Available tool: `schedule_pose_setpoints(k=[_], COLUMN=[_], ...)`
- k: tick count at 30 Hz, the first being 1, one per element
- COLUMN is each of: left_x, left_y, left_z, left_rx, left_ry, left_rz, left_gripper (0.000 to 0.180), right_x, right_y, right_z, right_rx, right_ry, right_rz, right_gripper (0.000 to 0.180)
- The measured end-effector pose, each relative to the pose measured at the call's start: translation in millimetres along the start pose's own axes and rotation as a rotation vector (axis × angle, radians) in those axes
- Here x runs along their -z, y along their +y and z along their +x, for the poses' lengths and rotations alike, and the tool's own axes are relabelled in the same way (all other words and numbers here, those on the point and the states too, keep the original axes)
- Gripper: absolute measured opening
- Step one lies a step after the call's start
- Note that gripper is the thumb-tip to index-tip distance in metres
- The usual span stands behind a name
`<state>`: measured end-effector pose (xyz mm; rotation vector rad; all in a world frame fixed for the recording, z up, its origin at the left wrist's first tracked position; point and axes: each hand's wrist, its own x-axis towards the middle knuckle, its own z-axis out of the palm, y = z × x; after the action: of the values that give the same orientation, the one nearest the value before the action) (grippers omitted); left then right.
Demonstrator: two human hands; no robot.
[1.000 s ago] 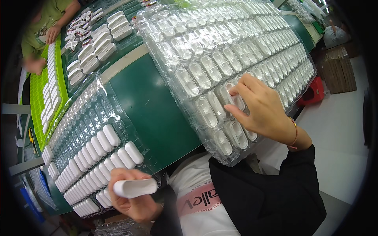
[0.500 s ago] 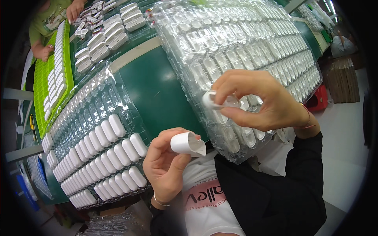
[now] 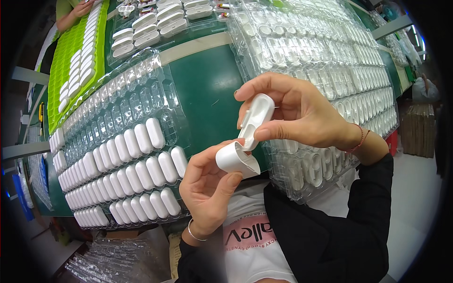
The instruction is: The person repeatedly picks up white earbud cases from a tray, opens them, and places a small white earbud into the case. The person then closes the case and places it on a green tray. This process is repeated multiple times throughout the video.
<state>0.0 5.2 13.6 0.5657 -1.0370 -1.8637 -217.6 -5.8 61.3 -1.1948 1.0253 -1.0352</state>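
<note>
My left hand [image 3: 205,191] grips a hollow white plastic shell [image 3: 231,158], its cut-away open end turned to the right. Between thumb and fingers, my right hand [image 3: 306,113] holds a white oval insert [image 3: 259,113] with recesses along its face. The insert is tilted, and its lower end is at or just above the shell's upper edge; whether they touch I cannot tell. Under my right hand lies a stack of clear trays [image 3: 302,188] filled with similar white oval parts. Left of my hands, a clear blister tray [image 3: 94,127] carries rows of closed white rounded cases [image 3: 137,141].
A bright green tray [image 3: 55,94] with white cases stands at the far left, near another person's hand [image 3: 82,8]. Open white cases [image 3: 171,26] sit in a tray at the back. Clear plastic trays [image 3: 113,259] lie below the table edge. Cardboard [image 3: 417,132] is stacked at right.
My right hand has brought the insert left from over the tray stack to the shell, turning its recessed face into view. My left hand still holds the shell. The view has shifted.
</note>
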Motion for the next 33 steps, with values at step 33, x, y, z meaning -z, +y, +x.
schedule_pose_setpoints(k=[33], left_x=[6], left_y=[-8], left_z=[7], left_rx=[0.079], left_ry=[0.13], left_rz=[-0.013], left_gripper=[0.044], right_x=[-13], right_y=[-6], right_z=[-2], right_rx=[-0.138], right_ry=[-0.133], right_rz=[-0.322], right_gripper=[0.045])
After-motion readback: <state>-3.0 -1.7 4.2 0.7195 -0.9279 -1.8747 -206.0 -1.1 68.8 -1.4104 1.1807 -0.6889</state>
